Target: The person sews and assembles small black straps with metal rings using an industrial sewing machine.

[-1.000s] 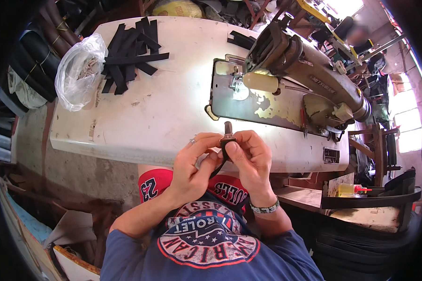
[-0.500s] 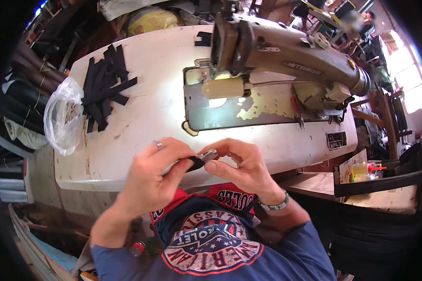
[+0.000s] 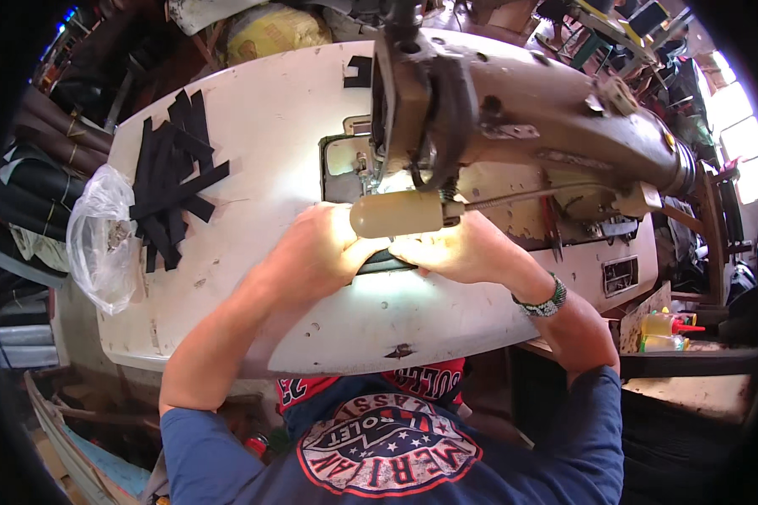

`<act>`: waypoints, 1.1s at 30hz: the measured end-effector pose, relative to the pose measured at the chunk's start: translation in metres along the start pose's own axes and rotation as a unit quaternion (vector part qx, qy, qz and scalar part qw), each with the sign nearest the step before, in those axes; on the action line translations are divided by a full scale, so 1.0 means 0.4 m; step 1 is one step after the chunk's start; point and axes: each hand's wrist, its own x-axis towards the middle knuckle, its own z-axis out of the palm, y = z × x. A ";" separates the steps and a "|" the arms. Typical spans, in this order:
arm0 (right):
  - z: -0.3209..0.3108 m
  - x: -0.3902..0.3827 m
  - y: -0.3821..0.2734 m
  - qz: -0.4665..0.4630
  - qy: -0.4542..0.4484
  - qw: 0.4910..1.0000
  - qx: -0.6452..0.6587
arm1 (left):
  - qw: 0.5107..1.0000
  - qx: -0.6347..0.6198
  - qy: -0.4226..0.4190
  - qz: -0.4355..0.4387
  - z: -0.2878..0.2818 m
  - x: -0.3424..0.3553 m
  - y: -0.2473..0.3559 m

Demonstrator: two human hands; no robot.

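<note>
Both my hands are on the bed of a brown sewing machine (image 3: 531, 109), below its needle end. A cream tube-shaped lamp (image 3: 396, 214) hangs in front and hides most of the fingers. My left hand (image 3: 316, 251) is closed, its thumb pointing inward. Opposite it, my right hand (image 3: 463, 250) is closed too, thumb and fingertips almost meeting the left thumb. A dark patch (image 3: 385, 263) shows just below the thumbs; I cannot tell whether it is a held piece or the machine's bed. Whatever the fingers hold is hidden in the glare.
Black fabric strips (image 3: 173, 172) lie heaped on the left of the white table (image 3: 261, 126), beside a clear plastic bag (image 3: 101, 240). One more black piece (image 3: 359, 71) lies behind the machine head. Red-handled pliers (image 3: 551, 227) rest right of my right hand. Small bottles (image 3: 665, 328) stand at right.
Both hands have moved forward from above the table's front edge to under the machine's lamp. The small black and grey piece that showed between them is now out of sight.
</note>
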 end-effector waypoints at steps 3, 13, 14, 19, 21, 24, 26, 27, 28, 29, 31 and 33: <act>0.015 0.029 0.033 -0.065 0.085 0.993 0.049 | 0.998 -0.009 0.055 0.001 0.031 -0.001 -0.009; 0.011 0.027 0.024 -0.033 0.059 0.995 0.077 | 0.998 0.013 0.041 -0.040 0.021 -0.015 0.008; 0.007 0.028 0.025 -0.031 0.062 0.995 0.076 | 0.999 0.026 0.029 -0.037 0.021 -0.011 0.005; -0.011 0.016 -0.003 -0.061 0.108 0.992 0.015 | 0.995 0.065 0.080 -0.010 0.034 -0.001 -0.010; -0.020 0.007 0.004 -0.048 0.100 0.994 0.024 | 0.989 0.068 0.129 0.014 0.039 0.001 -0.004; -0.023 0.000 0.022 -0.040 0.080 0.993 -0.073 | 0.990 0.001 0.142 -0.021 0.037 0.007 0.007; -0.028 0.003 0.024 -0.064 0.095 0.990 -0.080 | 0.988 0.088 0.128 0.002 0.032 0.007 0.004; -0.028 0.005 0.029 -0.063 0.096 0.990 -0.078 | 0.988 0.087 0.126 0.002 0.033 0.010 -0.004; -0.027 0.008 0.036 -0.089 0.094 0.988 -0.080 | 0.991 0.073 0.107 -0.020 0.038 0.013 -0.014; -0.026 0.010 0.040 -0.114 0.092 0.986 -0.081 | 0.993 0.059 0.089 -0.042 0.041 0.013 -0.018; -0.028 0.009 0.042 -0.082 0.083 0.990 -0.077 | 0.993 0.045 0.092 -0.061 0.045 0.011 -0.015; -0.027 0.011 0.045 -0.053 0.060 0.994 -0.072 | 0.992 0.030 0.095 -0.079 0.045 0.011 -0.004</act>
